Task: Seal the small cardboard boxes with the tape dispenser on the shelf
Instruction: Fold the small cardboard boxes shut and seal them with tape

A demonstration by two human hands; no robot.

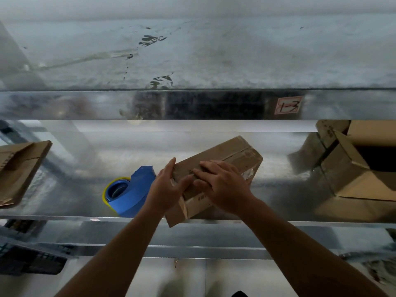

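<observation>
A small brown cardboard box (231, 155) lies slanted on the metal shelf (75, 202), its near corner jutting past the front edge. Clear tape runs across its top. My left hand (167, 187) holds the box's left side, thumb up along the edge and fingers under the near face. My right hand (220, 183) lies flat on top of the box with fingers spread, pressing down. A blue tape dispenser (130, 189) with a yellow-edged roll sits on the shelf just left of my left hand, untouched.
A large open cardboard carton (351, 168) stands at the right end of the shelf. A flat folded cardboard piece (19, 170) lies at the left. The upper shelf beam (192, 105) carries a label reading 1-3. Dark crates (27, 260) sit below left.
</observation>
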